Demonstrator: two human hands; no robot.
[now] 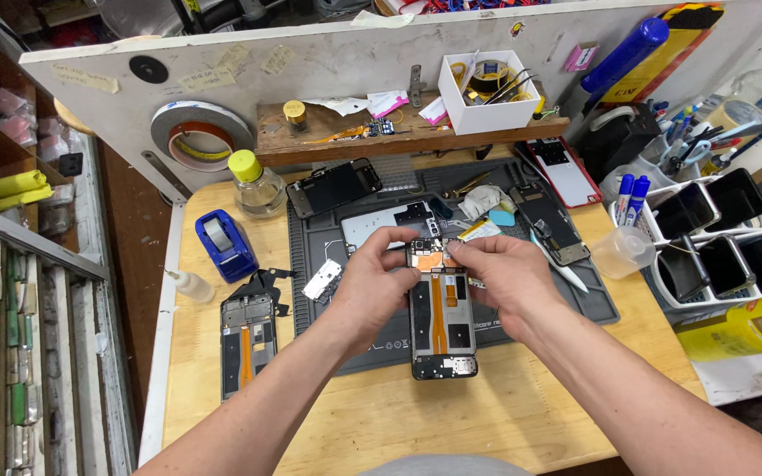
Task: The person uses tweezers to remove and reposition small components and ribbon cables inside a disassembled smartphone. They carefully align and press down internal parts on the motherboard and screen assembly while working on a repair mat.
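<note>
Wooden workbench [381, 414] filled the view under both hands, with a grey board [328, 62] standing as back wall beyond them and a low wooden shelf [399, 137] fixed along its foot. Racks of small parts ran down the far left side, past the left forearm. A dark grey work mat [575, 304] lay directly beneath the hands.

Counts: one opened phone in hand; two more stripped phone bodies, one [246, 339] left of the left forearm on the bare wood, one [334, 187] beyond the left hand on the mat's far edge; one red-edged phone [564, 169] beyond the right hand. One white box [487, 110] of tools on the shelf. One blue tape dispenser [225, 242] and one yellow-capped glass bottle [256, 183], both off to the left hand's far side. One big tape roll [200, 134] leaning on the board. One clear cup [621, 251] right of the right hand. Two blue markers [631, 196] just past that cup.

Opened phone [441, 322] lay flat on the mat, back cover off, black frame, orange flex strip down its middle, copper-coloured patch near the top. Its top end sat between the two hands, lower end nearer the person.

Left hand [377, 278] had fingers curled, thumb and forefinger pinching the phone's top left edge. Right hand [497, 273] likewise curled, fingertips pinched at the top right corner. Which small part they gripped, could not tell.
</note>
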